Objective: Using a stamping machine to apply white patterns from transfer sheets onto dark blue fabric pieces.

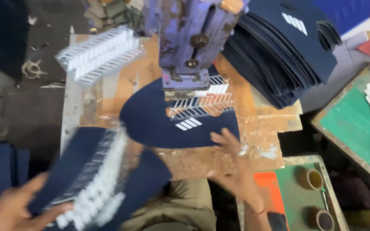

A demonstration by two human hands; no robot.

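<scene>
Holding a blurry bundle of blue pieces (pixel 95 179), the left hand (pixel 16 207) grips it. Right hand (pixel 232 160), open, touches the blue piece (pixel 159 119) under the purple press (pixel 189 42); blue stack (pixel 279 55) beyond.

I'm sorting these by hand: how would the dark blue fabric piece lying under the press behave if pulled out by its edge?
The dark blue curved fabric piece lies flat and thin on the worn wooden table, so it probably flops and weighs little. It would likely slide rather than roll. The purple metal press seems to rest over it, so it may snag.
</scene>
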